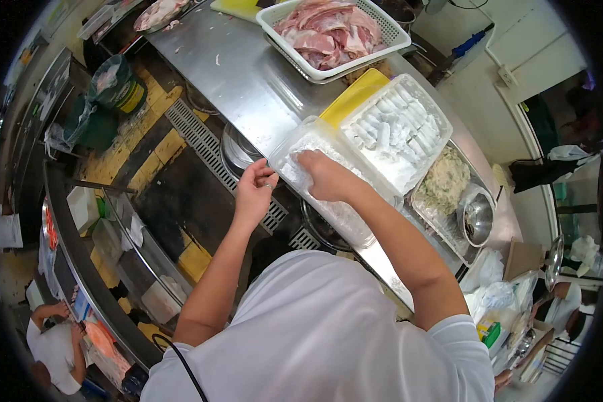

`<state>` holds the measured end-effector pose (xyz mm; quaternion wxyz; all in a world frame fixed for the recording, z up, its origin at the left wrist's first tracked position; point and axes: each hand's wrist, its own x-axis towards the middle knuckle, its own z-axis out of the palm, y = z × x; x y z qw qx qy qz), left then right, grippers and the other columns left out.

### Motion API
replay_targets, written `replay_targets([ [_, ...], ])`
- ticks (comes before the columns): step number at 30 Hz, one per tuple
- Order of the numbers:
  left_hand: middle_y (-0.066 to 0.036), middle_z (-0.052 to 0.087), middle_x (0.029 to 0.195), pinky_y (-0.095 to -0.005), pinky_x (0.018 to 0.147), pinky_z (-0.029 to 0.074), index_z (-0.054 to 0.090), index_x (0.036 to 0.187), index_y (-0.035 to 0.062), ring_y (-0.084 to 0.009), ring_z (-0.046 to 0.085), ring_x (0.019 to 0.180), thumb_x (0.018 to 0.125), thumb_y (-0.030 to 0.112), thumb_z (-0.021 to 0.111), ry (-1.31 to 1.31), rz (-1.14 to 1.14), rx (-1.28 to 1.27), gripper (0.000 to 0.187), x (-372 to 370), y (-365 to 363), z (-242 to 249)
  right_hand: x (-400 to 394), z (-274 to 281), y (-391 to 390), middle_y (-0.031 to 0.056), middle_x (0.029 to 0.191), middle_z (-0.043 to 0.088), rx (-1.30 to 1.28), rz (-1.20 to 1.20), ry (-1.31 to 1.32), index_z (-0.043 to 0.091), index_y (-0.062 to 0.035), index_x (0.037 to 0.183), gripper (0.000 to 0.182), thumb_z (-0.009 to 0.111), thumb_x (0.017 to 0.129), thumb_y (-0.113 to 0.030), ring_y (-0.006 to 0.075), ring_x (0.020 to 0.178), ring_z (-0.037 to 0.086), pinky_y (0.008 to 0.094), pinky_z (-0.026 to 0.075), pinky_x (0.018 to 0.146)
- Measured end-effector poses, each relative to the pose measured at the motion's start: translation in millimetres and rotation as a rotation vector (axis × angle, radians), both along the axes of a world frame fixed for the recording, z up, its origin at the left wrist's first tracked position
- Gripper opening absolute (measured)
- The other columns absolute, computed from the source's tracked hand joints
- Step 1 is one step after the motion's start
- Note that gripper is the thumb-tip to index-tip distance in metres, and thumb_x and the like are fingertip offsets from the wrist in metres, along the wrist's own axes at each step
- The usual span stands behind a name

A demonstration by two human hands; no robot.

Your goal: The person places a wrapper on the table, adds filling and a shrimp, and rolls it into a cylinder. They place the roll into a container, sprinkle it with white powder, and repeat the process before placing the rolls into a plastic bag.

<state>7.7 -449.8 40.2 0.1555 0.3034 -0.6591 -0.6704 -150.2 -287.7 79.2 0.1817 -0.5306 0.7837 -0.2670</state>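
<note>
Two bare hands are apart over the worktop (228, 63), at the left end of a clear tub (345, 221) of white powder (329, 149) whose long axis slants from upper left to lower right, along the worktop's near edge. Leftmost, the left hand (252, 191) is loosely curled just outside the tub's left corner, with nothing visible in it; whether its fingertips touch the rim I cannot tell. Next, the right hand (325, 174) reaches down into the powder (its fingertips are hidden, so I cannot tell whether they close on anything). Further right, just beyond the tub, stands a white tray (430, 100) of powder-coated rolls (385, 130), up and to the right of both hands; the right hand is the nearer. Rightmost come a pale mixture (447, 175) and a metal bowl (477, 218).
</note>
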Motion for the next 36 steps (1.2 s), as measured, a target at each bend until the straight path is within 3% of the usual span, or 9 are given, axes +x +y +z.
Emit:
replay_targets([
  [12,-0.007,0.070,0.109,-0.0253,0.081,0.053,0.057,0.138,-0.0030,-0.0101,0.063,0.089,0.097,0.003,0.073,0.004,-0.033,-0.065,0.045,-8.1,-0.1,1.2,6.5,0.5,1.4,0.0242,0.139,0.061,-0.049,-0.037,0.126,0.059,0.0037,0.139,0.064,0.077,0.078,-0.003,0.0404,0.130,0.057,0.0449,0.047,0.112],
  [14,-0.007,0.070,0.110,-0.0256,0.081,0.053,0.058,0.137,-0.0022,-0.0099,0.062,0.089,0.097,0.003,0.072,0.010,-0.001,-0.083,0.043,-6.2,-0.5,-3.9,5.3,18.5,9.7,0.0244,0.137,0.062,-0.115,-0.114,0.114,0.061,0.0029,0.137,0.060,0.076,0.079,-0.005,0.0405,0.129,0.057,0.0454,0.047,0.113],
  [15,-0.007,0.070,0.111,-0.0263,0.083,0.053,0.058,0.137,-0.0015,-0.0106,0.062,0.091,0.098,0.004,0.072,0.003,0.028,-0.092,0.042,-5.4,0.7,2.0,-4.3,18.4,17.8,0.0237,0.136,0.063,-0.176,-0.251,0.082,0.063,-0.0034,0.137,0.054,0.074,0.084,-0.010,0.0407,0.127,0.059,0.0458,0.048,0.112],
  [17,-0.007,0.069,0.115,-0.0271,0.085,0.052,0.060,0.138,0.0006,-0.0110,0.062,0.094,0.099,0.005,0.071,-0.003,0.057,-0.127,0.040,-1.1,0.5,12.7,-35.8,40.4,33.5,0.0247,0.129,0.067,-0.220,-0.530,0.048,0.068,-0.0021,0.128,0.043,0.073,0.086,-0.010,0.0413,0.122,0.063,0.0459,0.049,0.109],
  [20,-0.007,0.069,0.117,-0.0269,0.086,0.051,0.060,0.138,0.0011,-0.0110,0.062,0.094,0.100,0.005,0.070,-0.014,0.070,-0.163,0.040,2.2,-2.2,16.2,-98.2,45.2,63.9,0.0239,0.127,0.068,0.029,-0.725,0.194,0.068,0.0014,0.126,0.040,0.070,0.088,-0.012,0.0409,0.119,0.064,0.0454,0.051,0.105],
  [22,-0.007,0.069,0.117,-0.0264,0.084,0.052,0.060,0.137,-0.0001,-0.0108,0.062,0.093,0.100,0.003,0.069,0.042,0.050,-0.151,0.038,1.0,-1.1,20.0,-113.8,21.5,75.7,0.0245,0.117,0.071,-0.023,-0.494,0.278,0.072,0.0034,0.116,0.033,0.067,0.086,-0.008,0.0420,0.112,0.066,0.0477,0.053,0.100],
  [25,-0.007,0.069,0.115,-0.0258,0.083,0.053,0.060,0.137,-0.0011,-0.0109,0.063,0.092,0.099,0.003,0.069,0.103,0.021,-0.139,0.039,-4.5,4.9,28.7,-110.8,13.3,80.9,0.0229,0.116,0.073,0.388,-0.244,0.517,0.072,0.0018,0.110,0.028,0.066,0.085,-0.009,0.0410,0.111,0.068,0.0482,0.054,0.100],
  [28,-0.007,0.067,0.118,-0.0269,0.091,0.052,0.058,0.139,-0.0020,-0.0121,0.063,0.099,0.100,0.001,0.068,0.112,0.001,-0.134,0.040,-4.3,7.8,34.4,-105.6,41.1,79.1,0.0217,0.112,0.074,0.659,-0.347,0.323,0.072,-0.0001,0.105,0.025,0.065,0.083,-0.008,0.0407,0.109,0.070,0.0485,0.055,0.098],
  [36,-0.007,0.068,0.117,-0.0267,0.093,0.053,0.057,0.139,-0.0028,-0.0121,0.064,0.102,0.101,-0.001,0.066,0.156,-0.010,-0.086,0.039,5.7,10.5,27.9,-113.0,12.3,110.4,0.0250,0.114,0.074,0.425,-0.583,0.120,0.072,0.0016,0.110,0.032,0.069,0.082,-0.015,0.0427,0.110,0.070,0.0487,0.057,0.095],
])
